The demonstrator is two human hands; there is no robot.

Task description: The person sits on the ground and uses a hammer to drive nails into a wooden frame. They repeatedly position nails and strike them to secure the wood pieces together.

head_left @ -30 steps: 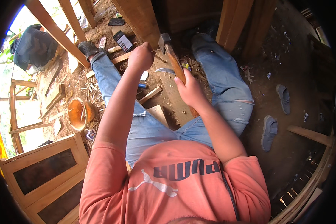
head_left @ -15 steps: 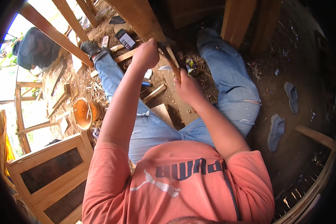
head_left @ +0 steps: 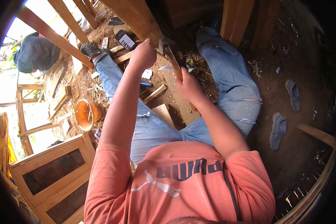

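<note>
— Head view, upper centre: left hand (head_left: 145, 55) curled into a fist against a slanting wooden post (head_left: 138, 16), whatever sits inside the grip hidden by the knuckles.

— And lower, just right of centre?

— Right hand (head_left: 189, 86) wrapped tight round the wooden handle of a hammer (head_left: 170, 56), fingers pressed together on it; dark metal head up beside the left fist, near the post. Lower end of the handle hidden under the palm.

— Hard to make out elsewhere?

— Small blade-like metal piece (head_left: 165, 68) between the hands, kind unclear. Dirt floor (head_left: 287, 56) strewn with shavings and offcuts. Round orange bowl (head_left: 86, 114) at left, a dark flat phone (head_left: 125, 40) above it. Two grey shoes (head_left: 278, 130) at right. Panelled wooden frame (head_left: 50, 173) cut off at lower left.
</note>
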